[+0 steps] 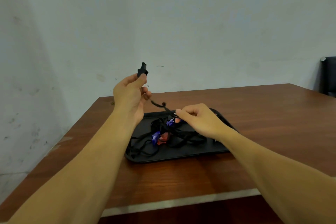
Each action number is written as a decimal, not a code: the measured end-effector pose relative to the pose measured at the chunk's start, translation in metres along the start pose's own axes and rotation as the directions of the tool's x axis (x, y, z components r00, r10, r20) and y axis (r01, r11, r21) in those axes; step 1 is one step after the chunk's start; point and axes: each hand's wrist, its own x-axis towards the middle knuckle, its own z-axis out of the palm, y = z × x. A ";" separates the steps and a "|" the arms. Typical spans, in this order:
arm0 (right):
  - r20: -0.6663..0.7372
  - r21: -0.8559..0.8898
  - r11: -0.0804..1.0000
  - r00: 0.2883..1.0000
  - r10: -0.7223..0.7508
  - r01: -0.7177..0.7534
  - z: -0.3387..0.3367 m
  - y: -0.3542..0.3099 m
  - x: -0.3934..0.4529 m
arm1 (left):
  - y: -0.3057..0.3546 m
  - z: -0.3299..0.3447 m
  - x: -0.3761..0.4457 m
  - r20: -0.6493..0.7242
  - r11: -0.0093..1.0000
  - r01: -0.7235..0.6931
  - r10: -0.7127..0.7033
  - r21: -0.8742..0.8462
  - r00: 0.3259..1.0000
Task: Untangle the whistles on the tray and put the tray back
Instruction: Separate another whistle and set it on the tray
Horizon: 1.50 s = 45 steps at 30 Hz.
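A black tray [178, 155] lies on the brown table, holding a tangle of black cords [181, 136]. Among the cords lie a blue whistle [156, 137], a red whistle [163, 139] and another blue whistle [171, 122]. My left hand [131, 96] is raised above the tray's far left corner and pinches a black whistle [142, 70] that sticks up from its fingers. That whistle's cord [160, 105] runs down to my right hand [198, 120], which pinches it just above the tangle.
The wooden table [263, 123] stands against a pale wall [163, 23], with its near edge [181, 202] close to me. A dark chair [328, 76] stands at the far right, beyond the table's corner.
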 end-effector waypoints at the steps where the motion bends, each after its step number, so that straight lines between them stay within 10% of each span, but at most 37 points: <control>1: -0.049 0.016 1.000 0.999 0.022 -0.021 -0.001 0.002 0.001 | 0.000 -0.002 0.004 -0.015 0.996 -0.043 0.044 0.080 0.999; 7: -0.425 0.270 0.960 0.884 0.193 -0.079 -0.014 0.009 0.012 | -0.017 -0.015 0.004 0.134 0.773 -0.316 0.292 0.550 0.947; 19: -0.332 0.439 0.884 0.943 -0.006 0.160 -0.036 -0.033 0.030 | -0.036 -0.026 -0.009 0.468 0.495 -0.423 0.037 0.759 0.883; 29: -0.182 0.115 0.992 0.980 0.078 -0.057 -0.017 -0.024 0.040 | -0.035 -0.016 -0.028 0.555 0.842 -0.233 -0.093 0.487 0.827; 34: 0.161 0.620 0.763 0.981 0.105 -0.183 -0.013 -0.019 0.031 | -0.035 -0.019 -0.023 0.525 0.918 -0.109 -0.119 0.382 0.843; 45: 0.177 0.578 0.786 0.974 0.141 -0.219 -0.008 -0.011 0.043 | -0.038 -0.016 -0.023 0.549 0.972 0.169 -0.231 0.163 0.803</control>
